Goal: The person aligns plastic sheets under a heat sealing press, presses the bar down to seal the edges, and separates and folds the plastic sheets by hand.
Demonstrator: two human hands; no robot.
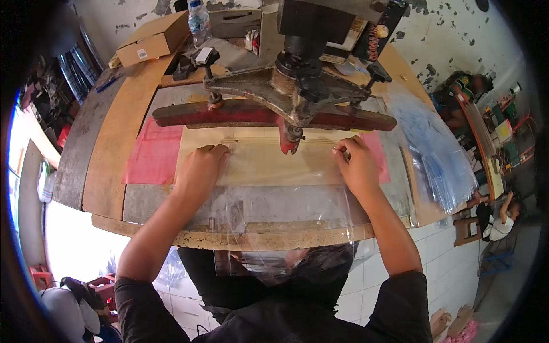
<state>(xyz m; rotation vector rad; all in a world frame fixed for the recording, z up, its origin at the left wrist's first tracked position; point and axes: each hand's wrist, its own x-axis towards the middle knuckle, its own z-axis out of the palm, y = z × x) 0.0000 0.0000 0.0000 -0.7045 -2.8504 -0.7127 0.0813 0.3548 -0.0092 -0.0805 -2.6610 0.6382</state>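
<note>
A clear plastic sheet (280, 208) lies across the work surface and hangs over the table's front edge toward my lap. My left hand (201, 167) is closed at its far left corner, fingertips pressed together on the film. At the far right corner, my right hand (358, 164) pinches the sheet between thumb and fingers. Beneath the film is a cream-coloured board (269, 168), with pink sheets (151, 153) showing on both sides of it. Just beyond my hands, a heavy press head (289, 94) with a red-painted metal bar (246, 116) hangs over the board.
A pile of clear plastic sheets (437, 154) lies on the table's right side. A cardboard box (153, 39), a water bottle (199, 24) and a blue pen (107, 86) are at the back left. Other people (500, 223) are off to the right.
</note>
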